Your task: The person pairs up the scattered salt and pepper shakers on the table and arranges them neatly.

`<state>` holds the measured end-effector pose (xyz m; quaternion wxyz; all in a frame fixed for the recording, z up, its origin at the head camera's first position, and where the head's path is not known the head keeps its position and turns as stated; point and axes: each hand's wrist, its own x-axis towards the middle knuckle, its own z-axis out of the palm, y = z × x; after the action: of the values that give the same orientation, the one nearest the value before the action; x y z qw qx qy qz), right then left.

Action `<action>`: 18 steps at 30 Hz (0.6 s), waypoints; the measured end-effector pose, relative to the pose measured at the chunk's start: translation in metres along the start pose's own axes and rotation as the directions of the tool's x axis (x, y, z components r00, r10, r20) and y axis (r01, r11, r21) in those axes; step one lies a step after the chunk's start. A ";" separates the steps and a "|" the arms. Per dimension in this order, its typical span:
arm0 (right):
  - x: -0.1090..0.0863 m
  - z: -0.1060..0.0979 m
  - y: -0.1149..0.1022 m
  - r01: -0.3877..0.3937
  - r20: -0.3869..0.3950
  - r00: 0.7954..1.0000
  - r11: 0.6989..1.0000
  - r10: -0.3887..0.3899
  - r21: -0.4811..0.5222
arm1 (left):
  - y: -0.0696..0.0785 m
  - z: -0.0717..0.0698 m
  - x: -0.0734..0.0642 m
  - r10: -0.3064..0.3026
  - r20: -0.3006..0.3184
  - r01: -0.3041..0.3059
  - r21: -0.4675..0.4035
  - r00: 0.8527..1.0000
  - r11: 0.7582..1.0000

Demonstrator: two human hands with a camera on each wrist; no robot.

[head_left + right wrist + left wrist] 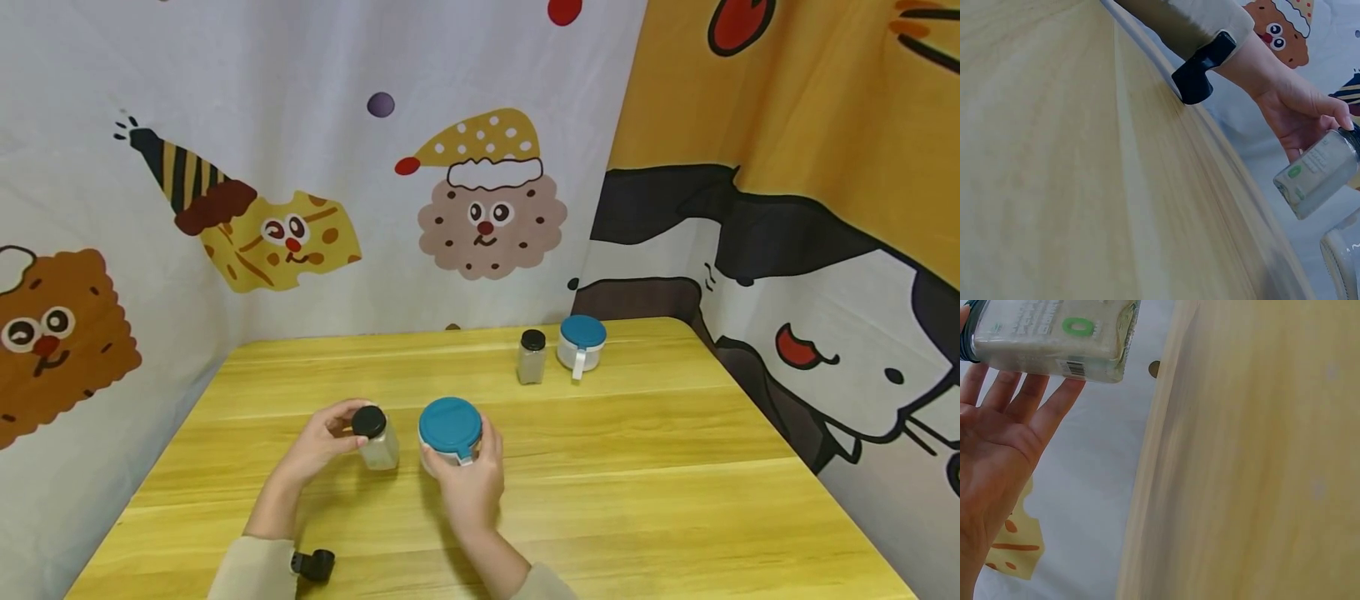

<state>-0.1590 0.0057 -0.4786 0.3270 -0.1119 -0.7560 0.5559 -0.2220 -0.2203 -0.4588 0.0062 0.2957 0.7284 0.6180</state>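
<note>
Though close, containers in separate hands

Jar I hold: black lid, green oval mark. Container I hold: blue lid, white body. My sleeve: beige. Table: yellow, streaked wood grain. Curtain: white with colourful cartoon prints.

Near jar in L hand, left of near pot in R hand; small gap btwn. Far jar & far pot on table, by far edge, R of ctr, well beyond near pair. Far pot just R of far jar, sl. farther. Cloth behind table, also along L & R sides.
</note>
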 end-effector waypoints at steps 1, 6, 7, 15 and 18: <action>-0.001 0.000 0.000 -0.007 0.000 1.000 1.000 0.007 0.003 | 0.000 0.000 0.000 -0.006 0.002 0.006 0.002 1.000 1.000; -0.004 0.003 -0.001 -0.048 0.001 0.999 0.999 0.048 0.001 | -0.002 -0.003 -0.001 -0.026 0.025 0.026 -0.008 0.999 1.000; -0.005 0.004 -0.001 -0.058 0.001 0.998 0.998 0.058 -0.003 | -0.003 -0.003 -0.001 -0.025 0.033 0.025 -0.011 0.999 1.000; -0.013 0.010 0.000 -0.098 0.002 0.995 0.995 0.098 -0.024 | -0.004 -0.007 -0.001 -0.003 0.086 0.006 -0.037 0.996 0.999; -0.015 0.012 -0.002 -0.096 -0.012 0.995 0.995 0.096 -0.020 | -0.003 -0.007 -0.002 -0.003 0.093 0.006 -0.033 0.996 0.999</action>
<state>-0.1546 -0.0120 -0.4847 0.3031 -0.1546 -0.7536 0.5624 -0.2243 -0.2273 -0.4600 0.0464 0.3222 0.7176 0.6157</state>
